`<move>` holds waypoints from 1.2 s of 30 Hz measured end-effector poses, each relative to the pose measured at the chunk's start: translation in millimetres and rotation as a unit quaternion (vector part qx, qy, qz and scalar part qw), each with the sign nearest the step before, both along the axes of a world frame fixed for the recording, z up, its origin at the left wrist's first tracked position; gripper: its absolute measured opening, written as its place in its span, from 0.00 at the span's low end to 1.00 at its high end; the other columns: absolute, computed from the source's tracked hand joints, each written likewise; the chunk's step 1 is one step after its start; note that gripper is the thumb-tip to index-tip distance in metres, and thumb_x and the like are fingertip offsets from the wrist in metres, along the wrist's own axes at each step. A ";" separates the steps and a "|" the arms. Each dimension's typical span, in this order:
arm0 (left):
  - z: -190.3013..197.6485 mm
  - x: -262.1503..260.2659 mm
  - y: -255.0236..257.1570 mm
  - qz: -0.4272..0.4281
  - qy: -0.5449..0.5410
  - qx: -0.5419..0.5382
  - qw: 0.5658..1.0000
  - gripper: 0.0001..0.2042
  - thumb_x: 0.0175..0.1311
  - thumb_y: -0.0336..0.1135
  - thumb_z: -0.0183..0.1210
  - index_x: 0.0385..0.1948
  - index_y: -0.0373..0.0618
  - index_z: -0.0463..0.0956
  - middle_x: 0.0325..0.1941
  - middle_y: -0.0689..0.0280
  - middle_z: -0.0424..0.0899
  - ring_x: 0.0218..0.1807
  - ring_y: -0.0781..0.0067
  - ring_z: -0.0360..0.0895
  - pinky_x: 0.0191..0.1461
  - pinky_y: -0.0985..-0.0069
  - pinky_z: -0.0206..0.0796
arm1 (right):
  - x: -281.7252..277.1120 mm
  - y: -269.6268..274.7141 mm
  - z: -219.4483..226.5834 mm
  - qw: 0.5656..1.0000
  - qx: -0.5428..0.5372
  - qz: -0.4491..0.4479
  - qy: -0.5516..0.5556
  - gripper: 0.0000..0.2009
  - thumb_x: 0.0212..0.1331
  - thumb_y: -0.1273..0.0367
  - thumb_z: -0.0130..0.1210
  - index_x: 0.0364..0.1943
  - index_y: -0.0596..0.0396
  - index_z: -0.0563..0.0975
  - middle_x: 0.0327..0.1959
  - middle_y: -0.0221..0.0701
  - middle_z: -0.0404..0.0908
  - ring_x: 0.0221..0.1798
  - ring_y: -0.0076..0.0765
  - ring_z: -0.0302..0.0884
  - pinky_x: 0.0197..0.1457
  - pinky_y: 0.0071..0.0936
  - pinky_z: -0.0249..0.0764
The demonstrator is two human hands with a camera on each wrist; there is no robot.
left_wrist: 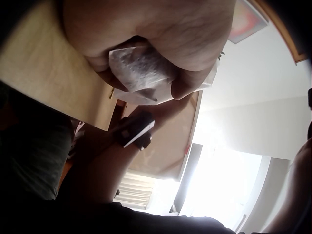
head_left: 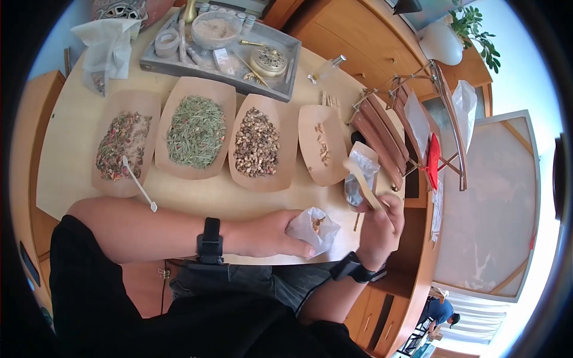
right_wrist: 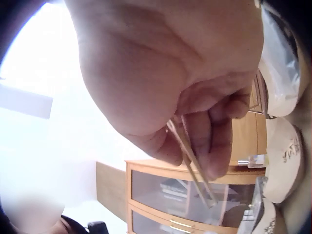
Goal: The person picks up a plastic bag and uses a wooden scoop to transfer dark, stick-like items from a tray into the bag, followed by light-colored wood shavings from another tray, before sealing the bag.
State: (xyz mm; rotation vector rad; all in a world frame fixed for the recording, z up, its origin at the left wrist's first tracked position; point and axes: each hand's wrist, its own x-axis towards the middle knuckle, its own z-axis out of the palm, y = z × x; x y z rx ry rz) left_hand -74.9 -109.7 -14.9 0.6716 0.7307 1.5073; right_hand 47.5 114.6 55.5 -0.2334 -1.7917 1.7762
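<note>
My left hand [head_left: 277, 231] grips a small translucent white bag [head_left: 327, 240] around its side, its mouth facing up with brown dried pieces [head_left: 317, 224] inside. In the left wrist view the bag [left_wrist: 141, 70] sits between thumb and fingers. Pinched in my right hand [head_left: 382, 230] is a pair of wooden tongs [head_left: 362, 182], raised up and to the right of the bag. Their two slim arms [right_wrist: 192, 163] stand slightly apart in the right wrist view, with nothing between the tips. Nearest the tongs lies a paper tray [head_left: 307, 122] with a few brown pieces.
Three more paper trays hold green dried leaves [head_left: 196, 131], brown chopped pieces [head_left: 256, 143] and a mixed herb blend [head_left: 122, 143]. A white stick [head_left: 140, 185] leans on the left tray. Behind are a grey tray [head_left: 292, 74], clear bags [head_left: 362, 170] and a wooden rack [head_left: 379, 137].
</note>
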 end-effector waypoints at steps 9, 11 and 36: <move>2.6 -4.8 -0.3 0.012 -0.011 -0.013 1.000 0.32 0.67 0.37 0.73 0.69 0.41 0.68 0.59 0.67 0.80 0.62 0.76 0.76 0.68 0.71 0.69 | 47.5 11.1 28.0 0.987 0.076 0.126 -0.071 0.11 0.58 0.70 0.69 0.39 0.64 0.83 0.36 0.53 0.88 0.36 0.41 0.84 0.42 0.36 0.79; 3.7 -1.7 1.0 0.014 -0.027 -0.004 1.000 0.32 0.67 0.37 0.74 0.69 0.41 0.67 0.59 0.67 0.79 0.62 0.76 0.76 0.68 0.71 0.69 | 50.7 10.3 28.1 0.980 0.098 0.157 -0.075 0.11 0.58 0.71 0.69 0.39 0.65 0.84 0.37 0.54 0.89 0.36 0.41 0.84 0.42 0.36 0.79; -0.6 -0.9 1.4 0.106 0.204 0.155 0.961 0.37 0.54 0.25 0.79 0.68 0.43 0.71 0.67 0.61 0.79 0.72 0.69 0.75 0.77 0.67 0.67 | -37.4 -9.5 -12.4 0.941 0.228 -0.132 -0.210 0.13 0.69 0.75 0.61 0.55 0.62 0.83 0.48 0.33 0.89 0.52 0.24 0.82 0.59 0.25 0.76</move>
